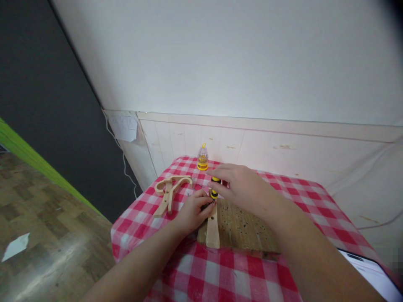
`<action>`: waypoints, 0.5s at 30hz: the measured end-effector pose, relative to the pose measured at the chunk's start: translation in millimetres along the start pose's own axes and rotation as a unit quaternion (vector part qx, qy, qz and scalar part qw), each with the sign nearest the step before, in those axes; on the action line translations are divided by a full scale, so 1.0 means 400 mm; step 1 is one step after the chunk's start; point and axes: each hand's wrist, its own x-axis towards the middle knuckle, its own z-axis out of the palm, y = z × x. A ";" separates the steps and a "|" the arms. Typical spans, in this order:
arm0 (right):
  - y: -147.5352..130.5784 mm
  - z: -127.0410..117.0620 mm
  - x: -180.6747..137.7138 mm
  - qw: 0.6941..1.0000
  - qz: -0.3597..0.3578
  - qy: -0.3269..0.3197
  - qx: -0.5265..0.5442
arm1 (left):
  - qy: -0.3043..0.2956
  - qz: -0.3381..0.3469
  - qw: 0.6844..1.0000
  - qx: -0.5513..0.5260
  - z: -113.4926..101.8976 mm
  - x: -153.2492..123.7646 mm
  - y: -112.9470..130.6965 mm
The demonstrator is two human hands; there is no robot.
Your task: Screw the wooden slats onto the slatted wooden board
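Observation:
My right hand [239, 184] is closed round the black and yellow handle of a screwdriver [215, 187], held upright over a pale wooden strip [213, 230]. That strip lies on a brown wooden board [244, 230] full of small holes. My left hand [194, 210] pinches at the foot of the screwdriver, against the top end of the strip; what it grips is too small to make out.
Two curved pale wooden pieces [171, 190] lie left of the hands on the red and white checked tablecloth [220, 272]. A small yellow bit holder [202, 158] stands at the back edge near the white wall. A white device [374, 274] lies at the right front.

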 end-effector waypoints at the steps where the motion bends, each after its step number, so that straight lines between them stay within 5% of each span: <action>1: -0.003 -0.005 -0.004 1.000 -0.010 -0.013 0.016 | 0.000 0.001 1.000 -0.004 0.000 0.000 0.000; 15: -0.003 -0.002 -0.001 1.000 0.011 -0.020 -0.008 | -0.008 0.005 1.000 0.001 -0.001 0.001 0.002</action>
